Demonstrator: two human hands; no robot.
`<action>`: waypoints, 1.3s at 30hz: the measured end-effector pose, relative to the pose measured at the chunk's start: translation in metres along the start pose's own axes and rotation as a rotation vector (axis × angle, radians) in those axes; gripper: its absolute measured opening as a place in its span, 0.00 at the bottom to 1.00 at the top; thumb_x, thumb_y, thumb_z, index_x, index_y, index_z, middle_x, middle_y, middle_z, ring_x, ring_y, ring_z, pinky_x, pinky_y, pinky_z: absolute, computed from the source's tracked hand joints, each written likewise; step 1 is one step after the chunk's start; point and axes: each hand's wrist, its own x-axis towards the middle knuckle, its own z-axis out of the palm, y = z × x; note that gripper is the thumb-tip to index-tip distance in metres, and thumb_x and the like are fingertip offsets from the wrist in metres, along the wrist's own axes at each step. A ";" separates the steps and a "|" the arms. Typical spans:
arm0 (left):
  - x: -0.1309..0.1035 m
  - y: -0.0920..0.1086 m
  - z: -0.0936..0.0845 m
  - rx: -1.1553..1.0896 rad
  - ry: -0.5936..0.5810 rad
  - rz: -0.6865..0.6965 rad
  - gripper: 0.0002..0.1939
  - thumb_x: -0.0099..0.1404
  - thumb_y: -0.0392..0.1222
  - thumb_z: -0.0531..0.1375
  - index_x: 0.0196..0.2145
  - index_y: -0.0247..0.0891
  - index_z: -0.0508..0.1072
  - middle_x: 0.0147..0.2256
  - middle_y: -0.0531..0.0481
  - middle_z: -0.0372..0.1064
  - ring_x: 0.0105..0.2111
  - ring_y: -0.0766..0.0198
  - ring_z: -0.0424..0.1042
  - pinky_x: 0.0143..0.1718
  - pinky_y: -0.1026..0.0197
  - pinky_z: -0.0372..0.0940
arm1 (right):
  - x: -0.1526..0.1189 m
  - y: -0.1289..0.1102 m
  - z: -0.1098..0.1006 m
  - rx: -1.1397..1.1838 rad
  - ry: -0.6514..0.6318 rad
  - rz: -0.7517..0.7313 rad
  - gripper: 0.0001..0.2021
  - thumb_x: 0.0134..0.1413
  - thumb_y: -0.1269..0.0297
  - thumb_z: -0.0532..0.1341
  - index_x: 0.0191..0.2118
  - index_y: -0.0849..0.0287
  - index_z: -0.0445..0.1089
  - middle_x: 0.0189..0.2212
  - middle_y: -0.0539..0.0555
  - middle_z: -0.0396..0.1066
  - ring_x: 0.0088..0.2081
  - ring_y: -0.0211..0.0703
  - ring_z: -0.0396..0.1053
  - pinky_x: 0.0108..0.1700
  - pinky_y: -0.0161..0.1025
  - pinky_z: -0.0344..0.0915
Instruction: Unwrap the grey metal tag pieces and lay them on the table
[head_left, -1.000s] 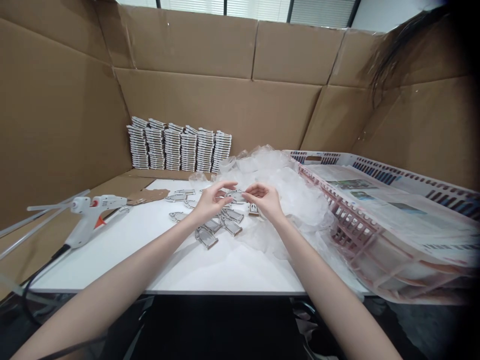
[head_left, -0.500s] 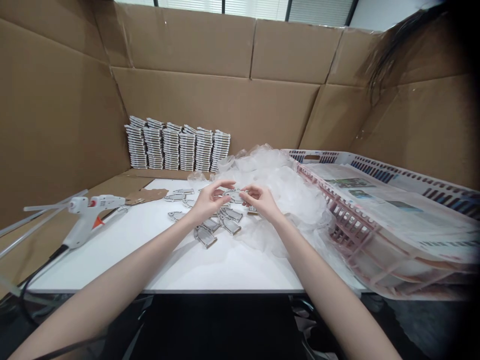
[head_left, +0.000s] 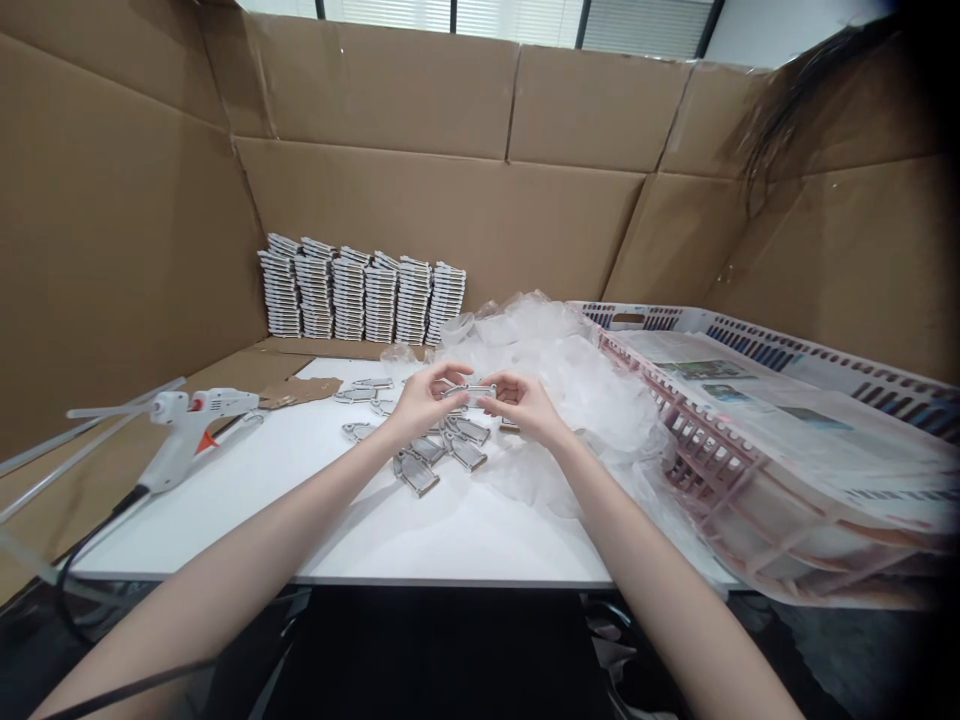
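Between my two hands is a small flat grey part with a pale rim, held up edge-on above the table. My left hand pinches its left end between thumb and fingers. Its right end is gripped by my right hand, fingers curled. Below my hands, several similar grey parts with one tapered end lie loosely on the white table. Another part is partly hidden under my right hand.
Stacks of similar parts stand along the cardboard wall. Crumpled clear plastic bags are heaped right of my hands, beside a pink and white plastic basket. A white glue gun with a cable stands at the left.
The grey part has been tilted from a flatter view to edge-on, and both hands now hold its ends. The whole view has shifted slightly.
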 end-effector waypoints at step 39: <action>0.043 -0.024 0.025 0.132 -0.409 -0.137 0.13 0.50 0.32 0.59 0.34 0.34 0.78 0.36 0.49 0.76 0.37 0.62 0.72 0.41 0.63 0.64 | -0.003 0.013 -0.065 -0.871 0.261 0.362 0.09 0.52 0.63 0.60 0.33 0.62 0.76 0.34 0.58 0.77 0.34 0.43 0.72 0.35 0.34 0.61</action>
